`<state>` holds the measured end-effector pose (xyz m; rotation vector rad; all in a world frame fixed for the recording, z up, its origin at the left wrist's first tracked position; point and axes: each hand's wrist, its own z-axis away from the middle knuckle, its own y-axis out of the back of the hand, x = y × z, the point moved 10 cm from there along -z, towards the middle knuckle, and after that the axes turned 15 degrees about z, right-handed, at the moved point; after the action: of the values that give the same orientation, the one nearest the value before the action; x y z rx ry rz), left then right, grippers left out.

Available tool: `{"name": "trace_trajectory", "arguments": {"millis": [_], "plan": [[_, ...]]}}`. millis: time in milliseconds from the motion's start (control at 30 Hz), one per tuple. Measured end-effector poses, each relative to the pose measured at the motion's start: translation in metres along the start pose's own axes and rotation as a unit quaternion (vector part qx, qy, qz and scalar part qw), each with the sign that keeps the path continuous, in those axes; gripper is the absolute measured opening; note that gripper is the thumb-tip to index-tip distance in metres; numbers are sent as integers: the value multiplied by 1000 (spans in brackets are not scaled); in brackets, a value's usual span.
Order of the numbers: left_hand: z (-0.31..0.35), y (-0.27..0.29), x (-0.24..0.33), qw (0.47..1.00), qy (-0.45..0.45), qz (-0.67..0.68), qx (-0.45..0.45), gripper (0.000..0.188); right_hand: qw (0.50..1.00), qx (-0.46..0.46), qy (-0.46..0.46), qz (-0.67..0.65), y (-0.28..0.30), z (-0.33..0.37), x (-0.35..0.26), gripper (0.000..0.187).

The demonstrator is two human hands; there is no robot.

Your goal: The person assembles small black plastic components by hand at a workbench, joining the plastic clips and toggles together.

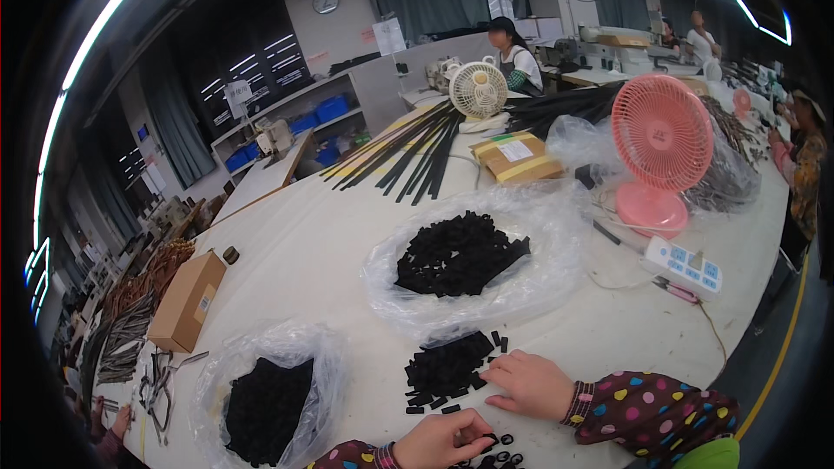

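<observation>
Showing at bottom centre: left hand point(445, 440), curled, thumb near fingertips, beside black rings point(505, 459); can't tell if it grips one. Right hand point(526, 385) just above, palm down, fingers loosely spread, nothing visibly gripped, fingertips at the edge of the black strips point(446, 368). Strips sit loose on the table point(625, 339), probably for easy reach. Lower-left plastic bag point(327, 375) and centre plastic bag point(556, 252) likely keep black pieces point(456, 256) contained. Pink fan point(662, 135) upper right.

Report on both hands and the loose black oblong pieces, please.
Left hand curled by small black loops, grip unclear. Right hand open beside oblong pieces. Clear plastic bag just beyond.
</observation>
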<state>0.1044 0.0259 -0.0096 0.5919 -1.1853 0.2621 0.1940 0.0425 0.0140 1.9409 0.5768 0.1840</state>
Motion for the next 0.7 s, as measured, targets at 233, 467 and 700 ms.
{"name": "trace_trajectory", "arguments": {"millis": [233, 467, 700], "plan": [[-4, -10, -5, 995, -55, -70, -45, 21, 1000, 0, -9, -23, -2, -11, -3, 25], [1, -21, 3, 989, -92, -91, -76, 19, 1000, -9, 12, -19, -12, -11, -10, 22], [-4, 23, -12, 989, -95, 93, 62, 12, 995, 22, -72, -69, -6, -7, 14, 11]]}}
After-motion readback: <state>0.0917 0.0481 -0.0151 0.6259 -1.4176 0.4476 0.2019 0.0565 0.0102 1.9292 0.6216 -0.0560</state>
